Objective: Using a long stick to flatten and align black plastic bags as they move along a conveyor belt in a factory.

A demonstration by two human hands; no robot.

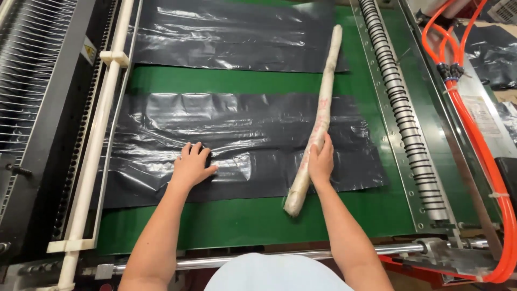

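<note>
A stack of black plastic bags (253, 134) lies flat on the green belt (253, 221) in front of me. My left hand (191, 166) presses palm-down on the near left part of the stack, fingers spread. My right hand (321, 160) grips a long pale stick wrapped in tape (323, 102), which lies slanted across the right side of the bags, its near end resting on the belt. A second stack of black bags (237, 35) lies farther back on the belt.
A white rail (97, 129) and a black comb-like machine part (32, 81) run along the left. On the right stand a metal strip with a coiled spring (401, 108) and orange hoses (479, 140). A steel bar (269, 258) crosses the near edge.
</note>
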